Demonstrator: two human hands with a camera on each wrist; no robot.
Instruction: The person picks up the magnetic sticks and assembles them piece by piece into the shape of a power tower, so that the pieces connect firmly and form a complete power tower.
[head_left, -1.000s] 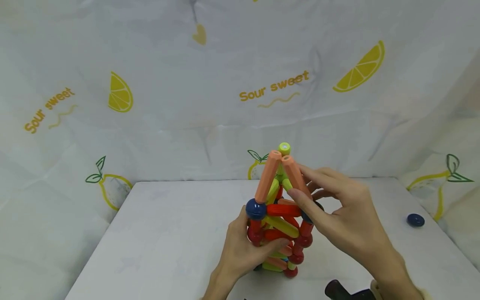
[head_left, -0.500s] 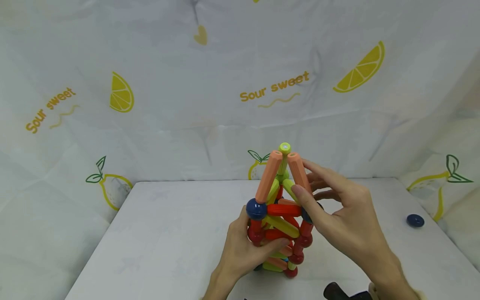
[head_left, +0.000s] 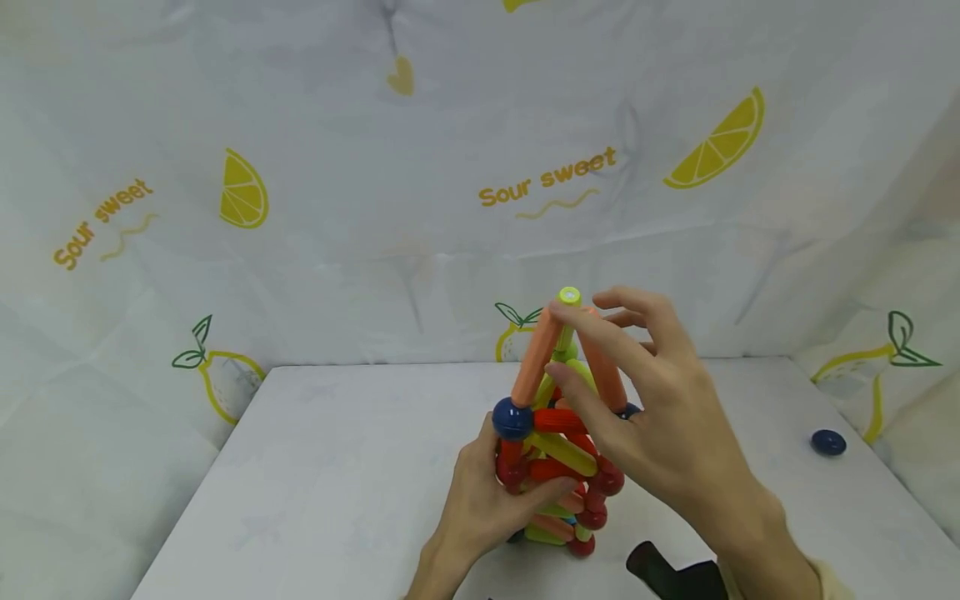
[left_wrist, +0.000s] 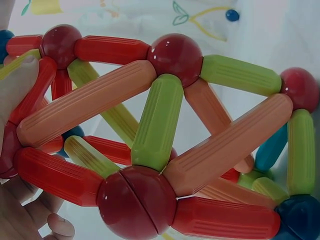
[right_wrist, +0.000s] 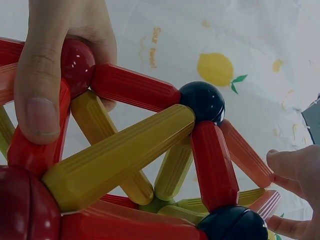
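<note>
1. Tower of magnetic rods and balls (head_left: pixel 557 442) standing upright near the middle of a white counter (head_left: pixel 337 467), slightly toward the near edge.
2. Left hand (head_left: pixel 480 500) wrapped round the tower's lower left side, grip closed on the red rods and balls there.
3. Right hand (head_left: pixel 645 408) raised at the tower's top, fingers (head_left: pixel 581 329) pinching narrowly on the right-hand orange rod (head_left: pixel 603 375) of the peak.
4. Left orange rod (head_left: pixel 536 358) leaning in toward a green rod tip (head_left: pixel 569 296) at the summit.
5. Loose dark blue ball (head_left: pixel 828 442) far right on the counter, well apart from the tower.
6. Likely risk: peak rods slipping off their magnetic joints under sideways pressure from the pinch.
7. Further risk: whole tower tilting or collapsing should the lower grip loosen.
</note>
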